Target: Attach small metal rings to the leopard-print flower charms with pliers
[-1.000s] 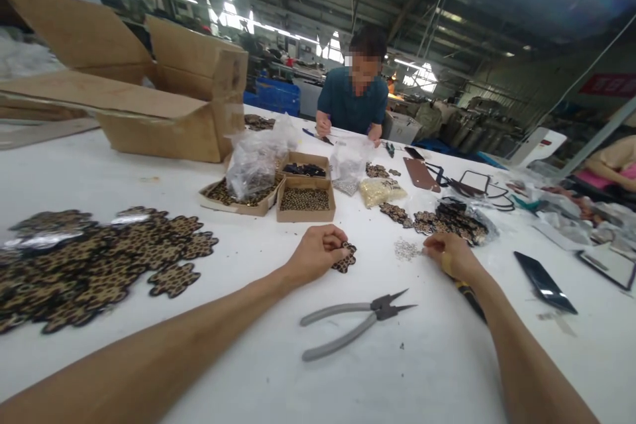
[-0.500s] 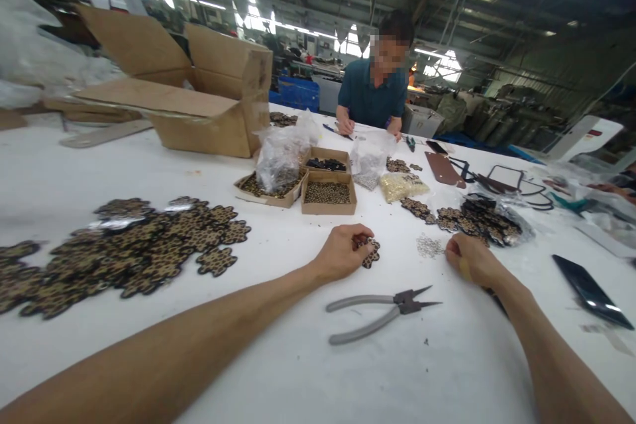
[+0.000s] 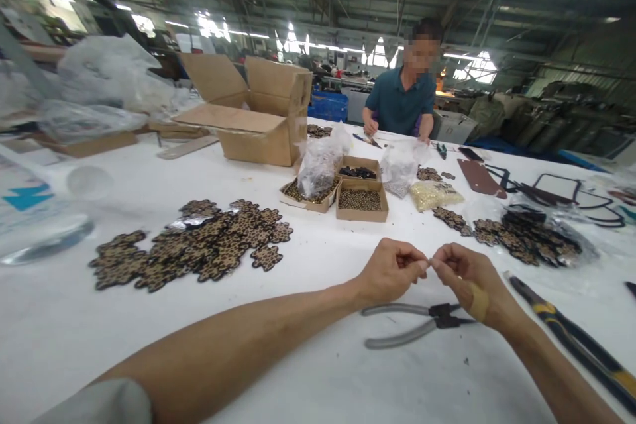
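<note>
My left hand [image 3: 390, 273] and my right hand [image 3: 467, 275] meet above the white table, thumbs and forefingers pinched and their tips almost touching. What lies between the fingertips is too small or too hidden to name. Just below them rests a pair of grey-handled pliers [image 3: 405, 338], its jaw tips partly covered by my right hand. A yellowish strip [image 3: 477, 301] is around my right thumb's base. To the left spreads a heap of leopard-print patches [image 3: 199, 245] with dark edges, cut like flowers.
Black-and-yellow pliers [image 3: 561, 324] lie beside my right forearm. Ahead stand a small box of metal studs [image 3: 361, 214], a large open carton [image 3: 258, 146] and a bag of yellowish pieces [image 3: 434, 196]. More patches [image 3: 514, 238] sit at right. A person [image 3: 402, 99] works across the table.
My left hand has moved away from where a patch showed at its fingers. My right hand has left the small rings and come to the left hand. The view has swung left.
</note>
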Tool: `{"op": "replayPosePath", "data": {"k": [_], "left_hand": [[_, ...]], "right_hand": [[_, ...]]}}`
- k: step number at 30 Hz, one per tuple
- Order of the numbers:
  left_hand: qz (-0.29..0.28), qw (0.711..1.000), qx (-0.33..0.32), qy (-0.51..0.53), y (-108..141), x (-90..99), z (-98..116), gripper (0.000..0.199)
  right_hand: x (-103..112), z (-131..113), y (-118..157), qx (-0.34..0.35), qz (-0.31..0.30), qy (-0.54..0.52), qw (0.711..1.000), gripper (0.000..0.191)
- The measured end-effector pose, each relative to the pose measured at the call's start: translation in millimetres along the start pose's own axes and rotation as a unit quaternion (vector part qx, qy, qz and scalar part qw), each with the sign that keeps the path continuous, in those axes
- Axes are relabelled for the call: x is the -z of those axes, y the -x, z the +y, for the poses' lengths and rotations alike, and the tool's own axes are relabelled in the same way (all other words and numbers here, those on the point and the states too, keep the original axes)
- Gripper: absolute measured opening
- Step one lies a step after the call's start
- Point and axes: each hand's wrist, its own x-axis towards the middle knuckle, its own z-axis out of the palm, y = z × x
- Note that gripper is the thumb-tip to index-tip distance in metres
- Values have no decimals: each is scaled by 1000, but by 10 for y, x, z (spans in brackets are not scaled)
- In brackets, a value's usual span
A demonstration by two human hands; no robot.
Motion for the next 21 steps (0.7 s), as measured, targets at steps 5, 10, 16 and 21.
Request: {"op": "replayPosePath", "data": {"k": [5, 10, 16, 21], "left_hand": [[15, 1000, 12, 3, -5, -7, -15, 23], [13, 1000, 9, 5, -4, 3, -5, 22], [-12, 1000, 9, 17, -19, 9, -8, 16], [42, 996, -2, -78, -37, 47, -67, 12]], "right_hand": [[8, 33, 1, -23, -11, -65, 998, 35], [-28, -61, 11, -27, -49, -118, 991, 33], [58, -109, 25, -7, -91, -86, 992, 33], [231, -221, 191, 40, -211, 141, 966, 44]]}}
